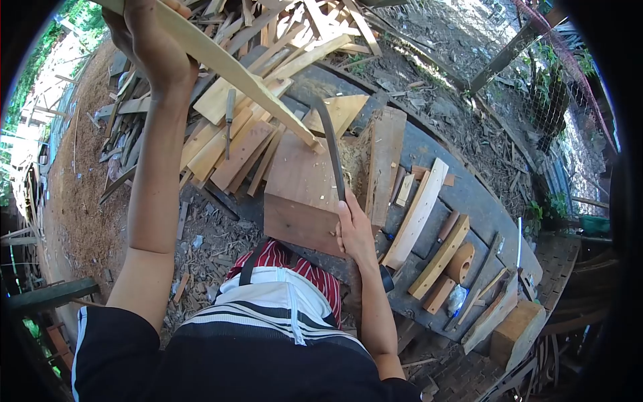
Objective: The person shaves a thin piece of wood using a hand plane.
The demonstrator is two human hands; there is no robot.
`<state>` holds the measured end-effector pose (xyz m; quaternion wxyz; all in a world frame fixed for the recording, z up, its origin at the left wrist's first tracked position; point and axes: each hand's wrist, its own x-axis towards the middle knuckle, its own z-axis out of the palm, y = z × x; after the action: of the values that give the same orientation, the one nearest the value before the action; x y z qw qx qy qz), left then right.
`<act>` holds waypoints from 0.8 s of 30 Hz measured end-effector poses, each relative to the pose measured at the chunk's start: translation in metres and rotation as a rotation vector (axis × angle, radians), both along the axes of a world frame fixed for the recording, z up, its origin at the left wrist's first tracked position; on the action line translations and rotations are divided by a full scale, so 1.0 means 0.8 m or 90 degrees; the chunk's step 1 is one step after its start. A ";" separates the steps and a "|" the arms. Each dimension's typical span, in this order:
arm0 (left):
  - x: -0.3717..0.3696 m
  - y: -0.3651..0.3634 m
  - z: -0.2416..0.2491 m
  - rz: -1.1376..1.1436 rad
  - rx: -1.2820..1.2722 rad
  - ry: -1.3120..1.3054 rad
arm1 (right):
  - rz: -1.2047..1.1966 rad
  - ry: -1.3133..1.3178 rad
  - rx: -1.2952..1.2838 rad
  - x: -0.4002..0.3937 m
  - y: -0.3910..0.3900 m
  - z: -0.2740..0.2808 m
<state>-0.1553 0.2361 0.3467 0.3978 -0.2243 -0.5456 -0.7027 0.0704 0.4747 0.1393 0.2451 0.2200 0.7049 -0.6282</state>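
Observation:
At the upper left my left hand (157, 43) is raised, its fingers wrapped round a long pale wooden board (231, 67). The board slants down to the right, and its lower end is over the top of a big wooden block (301, 174). My right hand (355, 231) is closed round the lower end of a machete (329, 137) with a dark curved blade. The blade points up and away, just right of the board's end. Whether blade and board touch, I cannot tell. Wood chips lie on the block.
Wood scraps (228, 151) and a chisel (229, 120) lie behind and left of the block. On the dark table (429, 221) at the right are a pale plank (418, 214), a wooden plane (461, 262) and a cut block (516, 335). Sawdust (80, 201) covers ground at the left.

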 end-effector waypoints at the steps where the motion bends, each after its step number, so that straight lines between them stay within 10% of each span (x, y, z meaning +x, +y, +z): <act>1: 0.001 0.005 0.002 0.033 0.017 -0.010 | 0.009 0.101 0.037 0.002 -0.002 0.013; 8: -0.037 -0.018 -0.024 0.139 -0.036 0.005 | 0.035 0.264 0.116 -0.001 -0.029 0.029; 10: -0.061 -0.053 -0.028 -0.314 0.106 0.050 | 0.042 0.207 0.162 -0.005 -0.028 -0.007; 11: -0.029 -0.031 -0.034 -0.316 0.103 0.048 | 0.046 0.174 0.113 -0.007 -0.021 -0.017; 13: 0.026 0.072 0.021 0.223 0.059 -0.011 | 0.045 0.188 0.111 -0.008 -0.021 0.008; 19: 0.003 0.050 0.010 0.231 -0.022 -0.002 | -0.026 0.387 0.090 -0.009 -0.029 0.093; 24: -0.011 0.008 -0.001 0.110 0.002 -0.011 | 0.076 0.468 0.356 -0.011 -0.015 -0.039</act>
<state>-0.1638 0.2422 0.3462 0.4526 -0.1693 -0.5654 -0.6684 0.0620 0.4626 0.1081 -0.0541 -0.0005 0.8986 -0.4353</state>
